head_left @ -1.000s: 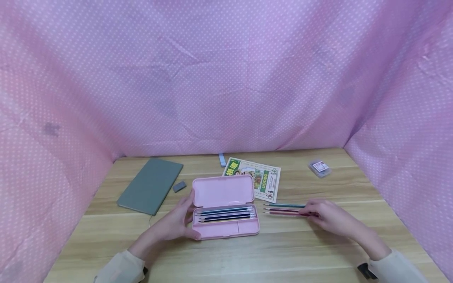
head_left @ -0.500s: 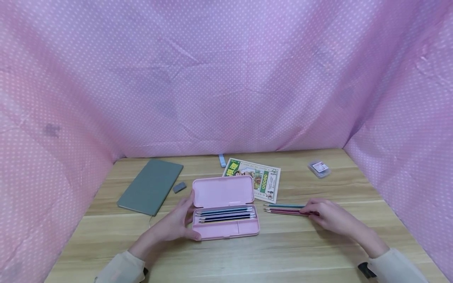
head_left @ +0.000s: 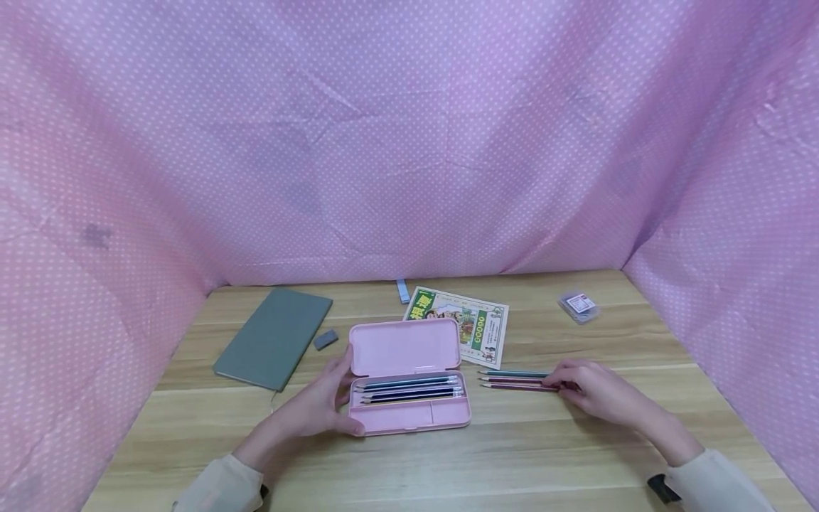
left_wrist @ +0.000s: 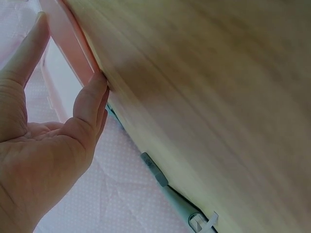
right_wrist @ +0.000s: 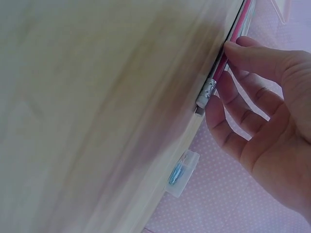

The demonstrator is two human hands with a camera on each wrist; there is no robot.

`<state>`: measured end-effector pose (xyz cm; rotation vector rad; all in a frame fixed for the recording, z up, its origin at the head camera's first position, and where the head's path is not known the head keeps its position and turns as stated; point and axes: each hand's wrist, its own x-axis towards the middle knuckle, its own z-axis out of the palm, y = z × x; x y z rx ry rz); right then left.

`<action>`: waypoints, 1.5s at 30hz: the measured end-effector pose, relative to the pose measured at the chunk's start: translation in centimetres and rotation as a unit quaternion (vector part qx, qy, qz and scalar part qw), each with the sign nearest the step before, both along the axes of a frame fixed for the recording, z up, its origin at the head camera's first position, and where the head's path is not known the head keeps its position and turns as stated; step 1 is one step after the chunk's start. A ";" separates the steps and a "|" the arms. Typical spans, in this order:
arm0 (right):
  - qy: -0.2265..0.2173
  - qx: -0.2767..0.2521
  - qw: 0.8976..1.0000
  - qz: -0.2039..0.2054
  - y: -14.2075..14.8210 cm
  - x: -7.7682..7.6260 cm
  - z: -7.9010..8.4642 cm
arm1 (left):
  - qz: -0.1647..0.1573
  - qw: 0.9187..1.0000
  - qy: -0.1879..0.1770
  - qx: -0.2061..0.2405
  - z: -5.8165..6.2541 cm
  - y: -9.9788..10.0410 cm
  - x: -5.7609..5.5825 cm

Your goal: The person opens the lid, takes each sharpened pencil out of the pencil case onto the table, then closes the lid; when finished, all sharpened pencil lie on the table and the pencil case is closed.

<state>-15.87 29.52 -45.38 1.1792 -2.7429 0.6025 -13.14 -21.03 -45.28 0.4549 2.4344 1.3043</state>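
In the head view an open pink pencil case (head_left: 409, 421) lies mid-table, its lid tilted back, with several pencils (head_left: 409, 390) in its rear compartment. My left hand (head_left: 316, 405) holds the case's left end, thumb at the front corner and fingers along the side. To the right of the case, a green pencil (head_left: 512, 373), a dark red pencil (head_left: 512, 380) and a red pencil (head_left: 518, 387) lie side by side, tips toward the case. My right hand (head_left: 591, 387) pinches the red pencil near its eraser end (right_wrist: 208, 92), which shows in the right wrist view.
A green notebook (head_left: 274, 338) and a grey eraser (head_left: 325, 339) lie to the left. Behind the case are a printed booklet (head_left: 489, 334) and a light blue strip (head_left: 402, 291). A small clear box (head_left: 579, 307) sits at the back right. Pink dotted cloth (head_left: 409, 142) surrounds the table.
The red pencil has slid slightly to the right with my right hand's fingertips. My left hand and the pencil case keep their place.
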 end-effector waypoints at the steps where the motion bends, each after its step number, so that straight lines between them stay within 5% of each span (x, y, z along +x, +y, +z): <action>1: -0.002 -0.001 1.000 0.000 0.0 0.0 0.0 | 0.000 1.000 -0.001 -0.002 0.0 0.0 0.0; 20: -0.013 0.013 1.000 -0.013 -4.0 -0.6 2.7 | 0.000 1.000 -0.002 0.003 -0.1 0.1 0.0; 31: -0.009 0.002 0.998 0.061 -9.9 -1.4 3.8 | 0.009 1.000 -0.006 -0.010 0.1 0.0 0.0; 45: -0.089 0.026 0.990 0.111 -16.9 -1.7 2.7 | 0.005 1.000 -0.012 0.008 0.1 0.1 0.0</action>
